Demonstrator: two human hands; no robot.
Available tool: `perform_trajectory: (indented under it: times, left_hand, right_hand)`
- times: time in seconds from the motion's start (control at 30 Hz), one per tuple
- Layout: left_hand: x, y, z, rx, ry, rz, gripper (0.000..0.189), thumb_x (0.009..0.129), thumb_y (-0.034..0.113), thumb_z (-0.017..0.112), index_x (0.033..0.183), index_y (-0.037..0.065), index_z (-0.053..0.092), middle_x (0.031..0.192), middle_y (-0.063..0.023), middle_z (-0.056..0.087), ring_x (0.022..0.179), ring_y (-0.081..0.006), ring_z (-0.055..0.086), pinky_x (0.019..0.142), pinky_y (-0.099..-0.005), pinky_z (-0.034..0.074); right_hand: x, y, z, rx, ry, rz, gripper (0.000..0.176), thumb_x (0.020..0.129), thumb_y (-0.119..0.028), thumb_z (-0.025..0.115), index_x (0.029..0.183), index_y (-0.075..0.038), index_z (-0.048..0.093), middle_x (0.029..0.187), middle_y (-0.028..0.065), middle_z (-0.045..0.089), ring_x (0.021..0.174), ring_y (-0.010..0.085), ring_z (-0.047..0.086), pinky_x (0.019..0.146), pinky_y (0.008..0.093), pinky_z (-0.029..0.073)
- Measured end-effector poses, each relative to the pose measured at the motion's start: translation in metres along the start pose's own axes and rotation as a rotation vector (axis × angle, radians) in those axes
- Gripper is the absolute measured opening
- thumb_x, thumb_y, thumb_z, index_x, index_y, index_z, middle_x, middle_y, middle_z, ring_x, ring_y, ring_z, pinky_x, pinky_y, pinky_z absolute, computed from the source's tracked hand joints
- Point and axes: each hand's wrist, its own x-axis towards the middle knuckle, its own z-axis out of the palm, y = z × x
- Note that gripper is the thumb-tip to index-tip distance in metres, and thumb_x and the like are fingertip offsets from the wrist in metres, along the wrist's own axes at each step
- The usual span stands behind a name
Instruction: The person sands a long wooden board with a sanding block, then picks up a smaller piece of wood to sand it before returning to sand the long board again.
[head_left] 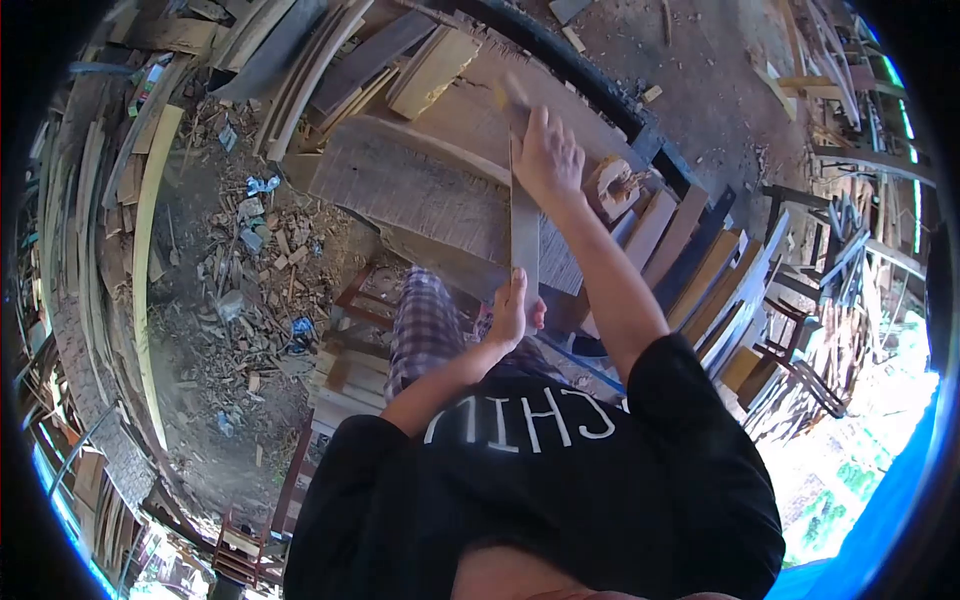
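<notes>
A long, narrow wooden strip [525, 235] runs away from my body over the weathered plank bench [420, 185]. Closed round its near end is my left hand [510, 315], thumb lying along the face and fingertips showing at the far edge. Farther up, my right hand [550, 165] is bent over the upper part of the strip, back of the hand facing up and fingers curled. A blurred, tan-edged piece [513, 97] sticks out beyond that hand; I cannot tell whether it is the strip's end or a separate tool.
Thick wood blocks [435, 75] lie at the bench's far left. Beside my right forearm is a rough carved wood piece [615, 188], with boards [705, 285] stacked to the right. Wood scraps [285, 260] litter the ground at left, near long planks [150, 270].
</notes>
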Motion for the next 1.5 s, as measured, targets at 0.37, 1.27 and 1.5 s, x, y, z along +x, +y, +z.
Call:
perform_trajectory:
  times: [0.37, 1.27, 1.5]
  left_hand:
    - [0.0, 0.0, 0.004, -0.04, 0.052, -0.035, 0.057, 0.101, 0.059, 0.042, 0.086, 0.004, 0.051, 0.061, -0.009, 0.057, 0.045, -0.0145, 0.055, 0.041, -0.0297, 0.048]
    - [0.0, 0.002, 0.003, 0.01, 0.008, 0.007, 0.057, 0.102, 0.056, 0.04, 0.096, 0.001, 0.051, 0.06, -0.0086, 0.057, 0.045, -0.0138, 0.054, 0.041, -0.0277, 0.046]
    - [0.002, 0.001, 0.005, -0.003, 0.037, 0.01, 0.057, 0.102, 0.057, 0.039, 0.09, 0.002, 0.051, 0.061, -0.0085, 0.057, 0.044, -0.014, 0.055, 0.041, -0.0282, 0.046]
  right_hand:
    - [-0.002, 0.001, -0.017, 0.045, -0.181, 0.192, 0.049, 0.091, -0.029, 0.062, 0.127, 0.001, 0.049, 0.101, 0.02, 0.062, 0.091, 0.0383, 0.064, 0.074, 0.0499, 0.052]
    - [-0.044, -0.005, -0.017, -0.007, -0.119, 0.047, 0.043, 0.091, -0.033, 0.063, 0.115, 0.0, 0.048, 0.097, 0.0226, 0.062, 0.087, 0.0416, 0.064, 0.075, 0.0515, 0.052]
    - [-0.048, -0.002, -0.026, -0.007, -0.101, 0.011, 0.043, 0.089, -0.029, 0.064, 0.118, -0.001, 0.051, 0.099, 0.021, 0.062, 0.091, 0.0377, 0.064, 0.077, 0.048, 0.052]
